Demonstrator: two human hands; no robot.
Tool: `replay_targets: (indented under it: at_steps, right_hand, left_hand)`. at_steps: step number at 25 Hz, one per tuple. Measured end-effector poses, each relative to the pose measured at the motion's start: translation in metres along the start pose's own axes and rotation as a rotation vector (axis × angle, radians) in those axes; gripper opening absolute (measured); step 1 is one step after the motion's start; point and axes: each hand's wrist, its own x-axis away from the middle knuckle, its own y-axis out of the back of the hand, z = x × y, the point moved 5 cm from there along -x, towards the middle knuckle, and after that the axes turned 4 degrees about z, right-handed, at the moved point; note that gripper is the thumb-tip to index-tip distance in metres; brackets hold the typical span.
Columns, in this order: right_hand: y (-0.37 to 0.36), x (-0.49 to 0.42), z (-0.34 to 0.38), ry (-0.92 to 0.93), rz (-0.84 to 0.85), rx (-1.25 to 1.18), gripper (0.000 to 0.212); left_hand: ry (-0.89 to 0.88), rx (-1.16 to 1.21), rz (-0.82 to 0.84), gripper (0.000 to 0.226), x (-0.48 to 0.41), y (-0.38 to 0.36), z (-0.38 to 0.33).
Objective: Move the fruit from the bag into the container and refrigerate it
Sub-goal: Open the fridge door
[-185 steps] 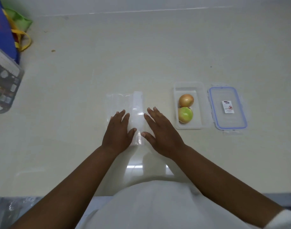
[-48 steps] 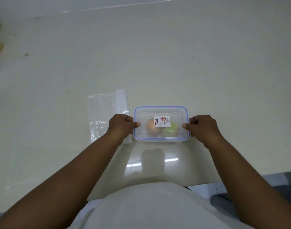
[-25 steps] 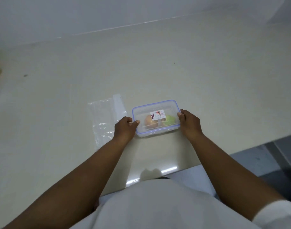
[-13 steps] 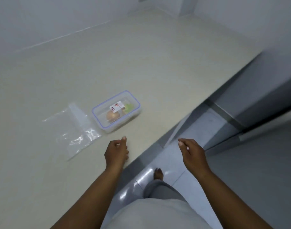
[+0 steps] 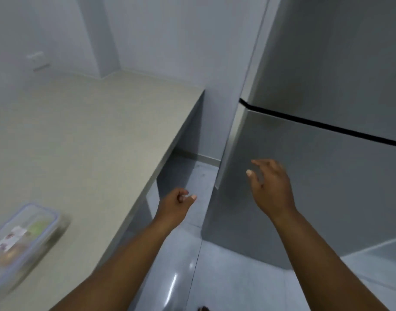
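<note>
Two pieces of fruit (image 5: 24,239) show blurred through the clear container (image 5: 22,245) at the lower left: one pale green, nearer the far end, and one orange-brown, nearer the camera. They lie side by side inside it. A blue-rimmed lid (image 5: 46,213) covers the container, with a small white label on top whose print is too smeared to read. The container rests flat on the beige surface (image 5: 80,142), close to its near edge and well apart from both hands.

Off the surface's edge, the left hand (image 5: 175,208) hangs over the grey floor (image 5: 192,277), fingers curled loosely inward and holding nothing. Farther right, the right hand (image 5: 271,187) is raised with fingers spread and slightly bent, empty, in front of the grey fridge (image 5: 327,176), near the left edge of its lower door. I cannot tell whether it touches the door. Both fridge doors are closed, a dark seam between them.
</note>
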Motion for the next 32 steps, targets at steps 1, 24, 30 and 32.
replay_targets:
  at_steps: [1,24,30,32]
  right_hand:
    - [0.019,-0.019,-0.006,0.025,-0.05,0.048,0.031]
    - [0.041,-0.101,-0.022,0.056,-0.015,0.476,0.06]
    - [0.054,-0.038,0.004,0.0,-0.11,0.463,0.061]
    - [0.063,-0.011,0.018,-0.035,-0.13,0.459,0.064]
  left_hand:
    - [-0.039,-0.042,0.015,0.027,-0.016,-0.017,-0.028]
    - [-0.342,-0.215,0.026,0.057,-0.146,-0.093,-0.174]
    - [-0.473,-0.277,0.004,0.056,-0.075,-0.08,-0.131]
    - [-0.526,-0.303,0.012,0.056,-0.039,-0.078,-0.114]
